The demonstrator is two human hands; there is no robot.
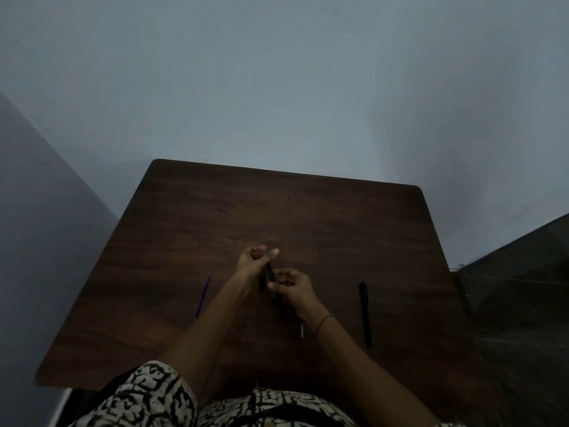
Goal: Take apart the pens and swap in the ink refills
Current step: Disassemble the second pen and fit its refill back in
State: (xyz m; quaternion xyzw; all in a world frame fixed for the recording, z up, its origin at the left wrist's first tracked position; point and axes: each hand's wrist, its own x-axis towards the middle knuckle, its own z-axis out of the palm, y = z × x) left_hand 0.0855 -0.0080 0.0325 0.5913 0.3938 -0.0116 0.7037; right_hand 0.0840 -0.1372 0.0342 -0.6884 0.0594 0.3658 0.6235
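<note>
One black pen (271, 273), seemingly pinched, between both hands (251, 259) (293, 288)

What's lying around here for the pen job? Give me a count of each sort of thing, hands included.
Black pens: 2, the held pen and the lying pen to the right
Blue refill: 1
Small pale piece, too dim to identify: 1
Hands: 2, left hand and right hand, both gripping the held pen
Total: 6
</note>
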